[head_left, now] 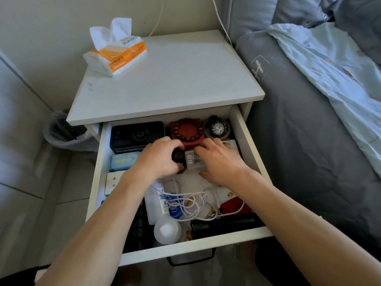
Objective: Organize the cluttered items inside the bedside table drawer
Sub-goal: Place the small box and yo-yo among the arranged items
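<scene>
- Head view: the white bedside table (165,79) fills the centre of the frame, with its drawer (245,139) pulled out toward the bottom edge and full of small items.
- The left hand (158,159), just left of centre, is curled around a small black object (178,159), fingers closed over its top and thumb under it; a ring shows on one finger.
- The right hand (218,162), just right of centre, lies spread with fingers loosely bent over a small clear box (194,162) beside the black object; whether it actually grips the box cannot be told.
- Along the back of the drawer, above the hands, sit a black case (137,135), a red box (186,131) with a bead bracelet (198,125) on top, and a black wristwatch (217,127) to the right.
- At the drawer's left side lie a light blue box (122,162) and, below it, a cube puzzle (113,182) partly hidden by the left forearm.
- In the lower middle of the drawer, a tangled white cable (191,201) lies over a white bottle (162,207), and a black flashlight (222,225) lies along the front wall.
- In the upper left of the frame, an orange and white tissue pack (117,52) rests on the tabletop.
- A grey bed (299,141) takes up the right side of the frame.
</scene>
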Available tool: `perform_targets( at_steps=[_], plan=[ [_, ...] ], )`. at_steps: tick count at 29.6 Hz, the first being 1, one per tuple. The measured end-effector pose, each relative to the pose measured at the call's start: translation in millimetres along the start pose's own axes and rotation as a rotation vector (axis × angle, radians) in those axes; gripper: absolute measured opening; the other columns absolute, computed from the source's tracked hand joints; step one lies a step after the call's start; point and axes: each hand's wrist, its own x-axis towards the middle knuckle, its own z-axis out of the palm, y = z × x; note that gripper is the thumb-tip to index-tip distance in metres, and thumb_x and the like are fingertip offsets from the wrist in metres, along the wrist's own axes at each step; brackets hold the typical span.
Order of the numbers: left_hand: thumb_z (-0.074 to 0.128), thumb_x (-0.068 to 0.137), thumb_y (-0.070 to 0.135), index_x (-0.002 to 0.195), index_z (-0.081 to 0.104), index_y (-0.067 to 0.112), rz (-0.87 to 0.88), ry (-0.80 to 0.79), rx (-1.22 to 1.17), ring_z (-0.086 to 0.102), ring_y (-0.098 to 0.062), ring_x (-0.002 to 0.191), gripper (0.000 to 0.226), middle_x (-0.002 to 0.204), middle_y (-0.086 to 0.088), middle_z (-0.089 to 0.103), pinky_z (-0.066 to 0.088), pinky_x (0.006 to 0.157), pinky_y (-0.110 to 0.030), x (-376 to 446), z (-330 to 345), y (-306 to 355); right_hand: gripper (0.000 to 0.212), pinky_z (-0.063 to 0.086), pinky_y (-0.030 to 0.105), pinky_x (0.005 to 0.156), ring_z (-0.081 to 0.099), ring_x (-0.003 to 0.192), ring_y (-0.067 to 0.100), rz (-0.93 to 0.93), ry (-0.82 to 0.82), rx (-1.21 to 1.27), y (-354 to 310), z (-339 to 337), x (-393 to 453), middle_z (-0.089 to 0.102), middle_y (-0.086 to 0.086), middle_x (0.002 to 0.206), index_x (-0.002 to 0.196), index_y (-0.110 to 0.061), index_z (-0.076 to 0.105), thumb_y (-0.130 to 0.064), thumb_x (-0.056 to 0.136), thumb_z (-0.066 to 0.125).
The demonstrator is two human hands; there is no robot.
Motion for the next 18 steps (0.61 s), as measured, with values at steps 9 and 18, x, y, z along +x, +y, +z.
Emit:
perform_targets(
  at_steps=[9,18],
  plan=[
    [0.069,0.081,0.014,0.126,0.06,0.027,0.008,-0.004,0.003,0.056,-0.026,0.107,0.048,0.117,-0.001,0.053,0.052,0.085,-0.045,6,4,3,0.033,0.053,0.04,0.074,0.06,0.1,0.035,0.113,0.058,0.2,5,5,4,0.047,0.011,0.126,0.122,-0.009,0.053,-0.018,0.091,0.061],
    [0.068,0.082,0.016,0.126,0.06,0.028,0.008,0.0,0.012,0.057,-0.028,0.107,0.047,0.121,-0.001,0.054,0.052,0.084,-0.044,5,5,4,0.029,0.048,0.037,0.085,0.053,0.112,0.029,0.071,0.116,0.229,14,13,4,0.055,0.01,0.123,0.113,-0.004,0.06,0.0,0.085,0.062]
  ],
)
